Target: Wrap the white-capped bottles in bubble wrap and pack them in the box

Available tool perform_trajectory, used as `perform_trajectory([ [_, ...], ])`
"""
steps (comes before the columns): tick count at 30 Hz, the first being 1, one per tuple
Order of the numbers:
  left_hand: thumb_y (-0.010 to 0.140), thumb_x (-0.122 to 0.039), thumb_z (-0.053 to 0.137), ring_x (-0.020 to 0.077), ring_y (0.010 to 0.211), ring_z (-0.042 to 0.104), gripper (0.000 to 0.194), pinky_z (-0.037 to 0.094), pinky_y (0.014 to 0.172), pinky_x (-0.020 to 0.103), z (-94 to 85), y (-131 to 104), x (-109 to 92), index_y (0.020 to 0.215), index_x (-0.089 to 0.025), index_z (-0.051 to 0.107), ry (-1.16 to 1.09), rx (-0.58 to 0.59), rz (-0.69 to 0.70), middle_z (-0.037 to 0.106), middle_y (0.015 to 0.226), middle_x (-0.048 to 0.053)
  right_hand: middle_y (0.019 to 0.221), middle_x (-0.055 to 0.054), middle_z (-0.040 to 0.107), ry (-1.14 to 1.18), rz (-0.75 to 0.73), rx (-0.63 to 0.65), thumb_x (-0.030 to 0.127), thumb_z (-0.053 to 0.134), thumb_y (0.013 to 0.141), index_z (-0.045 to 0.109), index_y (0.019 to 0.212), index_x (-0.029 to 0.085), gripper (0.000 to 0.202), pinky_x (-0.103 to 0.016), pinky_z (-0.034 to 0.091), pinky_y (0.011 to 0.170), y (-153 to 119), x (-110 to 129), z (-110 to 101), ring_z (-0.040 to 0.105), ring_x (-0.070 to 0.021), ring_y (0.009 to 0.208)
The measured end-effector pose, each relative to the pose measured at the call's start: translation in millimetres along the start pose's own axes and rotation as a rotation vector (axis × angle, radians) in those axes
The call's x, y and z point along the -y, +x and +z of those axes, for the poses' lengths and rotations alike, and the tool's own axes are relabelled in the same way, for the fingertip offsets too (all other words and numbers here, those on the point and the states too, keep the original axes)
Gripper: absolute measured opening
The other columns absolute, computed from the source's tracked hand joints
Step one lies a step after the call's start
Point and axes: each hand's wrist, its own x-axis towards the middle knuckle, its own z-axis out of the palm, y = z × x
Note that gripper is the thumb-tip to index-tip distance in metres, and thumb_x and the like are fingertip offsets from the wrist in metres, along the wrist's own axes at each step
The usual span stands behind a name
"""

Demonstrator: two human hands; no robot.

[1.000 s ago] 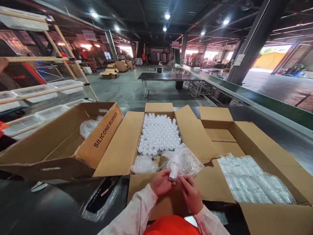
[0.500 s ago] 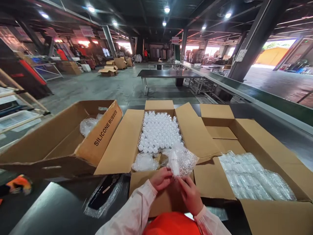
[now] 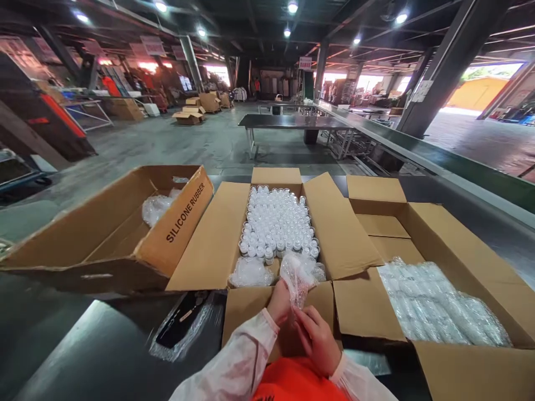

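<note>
- Here we are at the dark table (image 3: 67,340), three open cartons upon it.
- At ten o'clock from our hands, the SILICONE RUBBER carton (image 3: 156,253).
- Three o'clock: the right carton (image 3: 472,367), loaded with rows of bubble-wrapped bundles (image 3: 443,306).
- Twelve o'clock: the middle carton (image 3: 242,306), packed with small white bottles (image 3: 278,220).
- And the bubble wrap (image 3: 296,270)! It's in our hands, gathered at twelve o'clock, by the middle carton's near edge; what's inside, we cannot tell.
- Our left hand (image 3: 279,303) is curled snugly round it; firm but gentle should keep the bubbles whole.
- Our right hand (image 3: 320,340), at four o'clock, is narrow, fingertips pinching the wrap's lower end; light, even tension should smooth it best.
</note>
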Motion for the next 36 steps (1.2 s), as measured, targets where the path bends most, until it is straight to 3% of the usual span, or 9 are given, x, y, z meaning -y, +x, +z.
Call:
perform_trajectory([
  [4, 0.055, -0.022, 0.081, 0.0144, 0.066, 0.055, 0.05, 0.046, 0.065, 0.026, -11.2, -27, -33, 0.101, -0.015, 0.064, 0.131, 0.062, 0.057, 0.064, 0.072, 0.001, 0.092, -0.007, 0.065, 0.055, -0.036, 0.124, 0.035, 0.055, 0.088, 0.055, 0.124, 0.023, 0.038, -0.025, 0.055, 0.069, 19, 10, -30, 0.063, -0.0163, 0.08],
  [8, 0.065, -0.018, 0.074, 0.0219, 0.083, 0.06, 0.053, 0.047, 0.081, 0.034, -10.0, -56, -80, 0.117, -0.016, 0.061, 0.518, 0.503, 0.084, 0.068, 0.089, 0.005, 0.118, -0.013, 0.058, -0.099, 0.062, 0.129, 0.053, 0.077, 0.061, 0.055, 0.128, 0.022, 0.076, -0.046, 0.044, 0.096, 66, 5, -79, 0.053, -0.03, 0.111],
  [11, 0.074, -0.02, 0.065, 0.0249, 0.093, 0.06, 0.038, 0.046, 0.086, 0.036, -4.0, -68, -110, 0.111, -0.014, 0.066, 0.604, 0.788, 0.023, 0.068, 0.103, 0.008, 0.111, -0.011, 0.062, 0.332, 0.32, 0.494, 0.057, 0.08, 0.049, 0.06, 0.121, 0.017, 0.084, -0.043, 0.047, 0.09, 87, -10, -91, 0.056, -0.0297, 0.104],
  [13, 0.076, -0.021, 0.064, 0.0235, 0.09, 0.062, 0.04, 0.048, 0.081, 0.034, -8.3, -70, -127, 0.116, -0.016, 0.063, 0.534, 0.758, -0.044, 0.068, 0.104, 0.009, 0.088, -0.006, 0.066, 0.598, 0.467, 0.677, 0.059, 0.075, 0.055, 0.067, 0.102, 0.014, 0.066, -0.035, 0.051, 0.075, 86, -21, -87, 0.06, -0.0223, 0.081],
  [16, 0.073, -0.023, 0.071, 0.0218, 0.092, 0.064, 0.062, 0.049, 0.084, 0.035, -30.2, -65, -139, 0.131, -0.024, 0.049, 0.364, 0.342, 0.121, 0.065, 0.114, 0.011, 0.073, -0.002, 0.064, 0.64, 0.562, 0.59, 0.058, 0.069, 0.063, 0.068, 0.083, 0.012, 0.05, -0.03, 0.049, 0.065, 68, -34, -78, 0.057, -0.0164, 0.066],
  [19, 0.062, -0.025, 0.08, 0.0228, 0.103, 0.062, 0.078, 0.044, 0.095, 0.039, -48.6, -51, -124, 0.133, -0.026, 0.046, 0.213, -0.004, 0.35, 0.06, 0.122, 0.01, 0.074, -0.003, 0.066, 0.668, 0.675, 0.347, 0.051, 0.072, 0.066, 0.069, 0.084, 0.012, 0.043, -0.03, 0.049, 0.067, 51, -41, -74, 0.058, -0.0164, 0.067],
  [24, 0.056, -0.039, 0.083, 0.0281, 0.1, 0.063, 0.058, 0.045, 0.096, 0.042, -32.8, -35, -61, 0.106, -0.013, 0.068, 0.257, 0.429, 0.022, 0.069, 0.106, 0.013, 0.085, -0.006, 0.07, 0.738, 0.66, 0.209, 0.047, 0.078, 0.06, 0.07, 0.096, 0.014, 0.049, -0.036, 0.051, 0.079, 50, -31, -77, 0.063, -0.0224, 0.082],
  [29, 0.059, -0.038, 0.079, 0.0271, 0.086, 0.066, 0.035, 0.049, 0.089, 0.042, -28.1, -35, -51, 0.08, -0.011, 0.074, 0.421, 0.364, 0.135, 0.074, 0.085, 0.012, 0.091, -0.006, 0.067, 0.55, 0.475, 0.195, 0.042, 0.077, 0.065, 0.072, 0.079, 0.019, 0.027, -0.037, 0.049, 0.087, 50, -14, -81, 0.06, -0.0238, 0.091],
  [36, 0.067, -0.035, 0.072, 0.0272, 0.094, 0.065, 0.031, 0.052, 0.087, 0.038, -41.0, -33, -53, 0.091, -0.016, 0.075, 0.66, 0.397, 0.292, 0.071, 0.103, 0.013, 0.088, -0.006, 0.066, 0.664, 0.747, 0.137, 0.053, 0.068, 0.07, 0.066, 0.096, 0.017, 0.044, -0.036, 0.055, 0.071, 44, -13, -71, 0.062, -0.0221, 0.081],
])
